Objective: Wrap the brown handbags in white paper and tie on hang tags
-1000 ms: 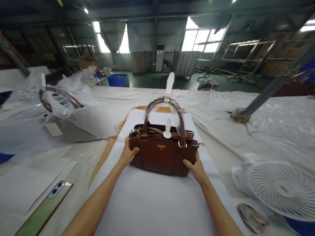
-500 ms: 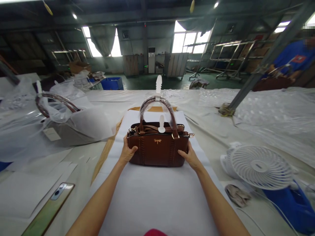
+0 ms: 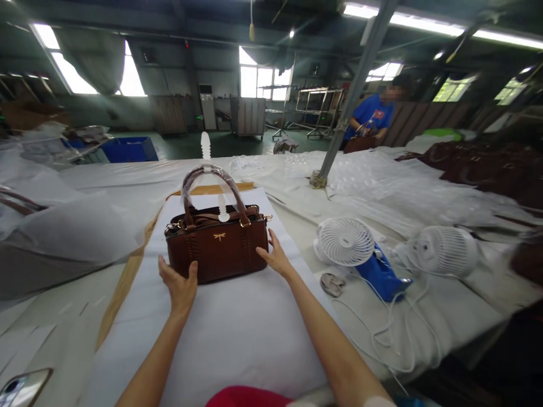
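A brown leather handbag point(image 3: 218, 251) stands upright on a white sheet of paper point(image 3: 237, 333). Its handles point(image 3: 210, 181) are wrapped in clear plastic, and a small gold dragonfly sits on its front. My left hand point(image 3: 180, 285) lies at the bag's lower left corner, fingers spread, thumb against the front. My right hand point(image 3: 275, 257) rests with stretched fingers against the bag's right end. Neither hand is wrapped round anything.
Two white table fans point(image 3: 345, 242) point(image 3: 441, 249) with loose cords lie right of the sheet, beside a crumpled cloth point(image 3: 333, 282). A plastic-wrapped bag point(image 3: 63, 237) sits at left, a phone point(image 3: 21, 387) at bottom left. A slanted metal pole point(image 3: 352, 96) meets the table; a person in blue point(image 3: 373, 116) works beyond.
The view has swung to the right, bringing the second fan and the person into sight. My left hand has slipped off the bag's side to its lower corner and opened; the right hand's grip has loosened.
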The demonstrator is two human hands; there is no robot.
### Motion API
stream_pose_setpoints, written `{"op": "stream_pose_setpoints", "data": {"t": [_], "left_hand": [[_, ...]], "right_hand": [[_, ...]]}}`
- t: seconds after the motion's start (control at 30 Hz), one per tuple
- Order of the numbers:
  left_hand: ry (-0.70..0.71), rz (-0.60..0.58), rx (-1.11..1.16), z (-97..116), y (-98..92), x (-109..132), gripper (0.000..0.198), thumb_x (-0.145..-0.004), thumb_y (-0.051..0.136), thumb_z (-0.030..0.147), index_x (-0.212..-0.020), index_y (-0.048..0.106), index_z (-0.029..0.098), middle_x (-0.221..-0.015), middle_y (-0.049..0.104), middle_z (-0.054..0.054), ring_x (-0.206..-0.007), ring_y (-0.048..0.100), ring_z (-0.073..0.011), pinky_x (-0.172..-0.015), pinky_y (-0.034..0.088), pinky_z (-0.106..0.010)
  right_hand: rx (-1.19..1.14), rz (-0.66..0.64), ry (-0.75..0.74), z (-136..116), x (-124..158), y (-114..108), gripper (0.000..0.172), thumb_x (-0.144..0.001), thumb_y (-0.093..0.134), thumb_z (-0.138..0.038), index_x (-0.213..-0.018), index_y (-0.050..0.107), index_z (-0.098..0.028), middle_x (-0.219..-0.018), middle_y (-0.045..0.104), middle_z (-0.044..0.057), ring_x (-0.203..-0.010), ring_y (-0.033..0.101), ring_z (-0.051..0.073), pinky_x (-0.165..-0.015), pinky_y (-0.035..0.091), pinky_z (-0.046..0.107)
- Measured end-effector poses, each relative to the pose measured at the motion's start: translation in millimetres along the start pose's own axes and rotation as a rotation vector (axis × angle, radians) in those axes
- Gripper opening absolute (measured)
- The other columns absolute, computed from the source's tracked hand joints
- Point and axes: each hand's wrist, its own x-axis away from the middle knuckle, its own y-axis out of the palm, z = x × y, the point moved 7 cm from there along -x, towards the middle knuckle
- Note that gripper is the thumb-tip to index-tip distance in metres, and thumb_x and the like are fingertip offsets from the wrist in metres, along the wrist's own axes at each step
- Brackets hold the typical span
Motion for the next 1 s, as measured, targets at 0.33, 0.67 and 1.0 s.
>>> {"op": "stream_pose_setpoints", "data": {"t": [0.33,0.67,1.0], "left_hand": [[0.144,-0.645,-0.672,-13.1,9.3,112.0,0.077,-0.089,0.038,0.06,-0.151,0.021,0.018,-0.153,0.023,-0.022,-0.142,0.015,-0.0439,-0.107,0.014,-0.068],[0.246,-1.017,-0.601,30.9,-55.9,192.7,0.088,-0.071,0.064,0.066,-0.146,0.035,0.029,-0.155,0.023,-0.019,-0.141,0.019,-0.0452,-0.106,0.014,-0.071],[0.173,-0.906,-0.608,18.9,-130.6,217.7,0.078,-0.074,0.07,0.051,-0.142,0.041,0.025,-0.151,0.032,-0.016,-0.14,0.025,-0.0388,-0.11,0.015,-0.067]], "right_hand": [[0.804,0.326,0.23,60.7,129.8,-168.4,0.039,-0.086,0.043,-0.041,-0.083,0.071,-0.014,-0.082,0.06,0.014,-0.075,0.056,0.025,-0.073,0.044,0.038],[1.03,0.103,0.246,85.9,118.5,-159.9,0.028,-0.076,0.043,-0.027,-0.053,0.057,-0.019,-0.057,0.055,0.013,-0.048,0.049,0.023,-0.051,0.034,0.035],[0.744,0.042,-0.256,-43.9,174.0,-78.0,0.038,-0.093,0.038,-0.045,-0.098,0.067,-0.021,-0.084,0.069,0.012,-0.073,0.064,0.026,-0.064,0.044,0.037]]}}
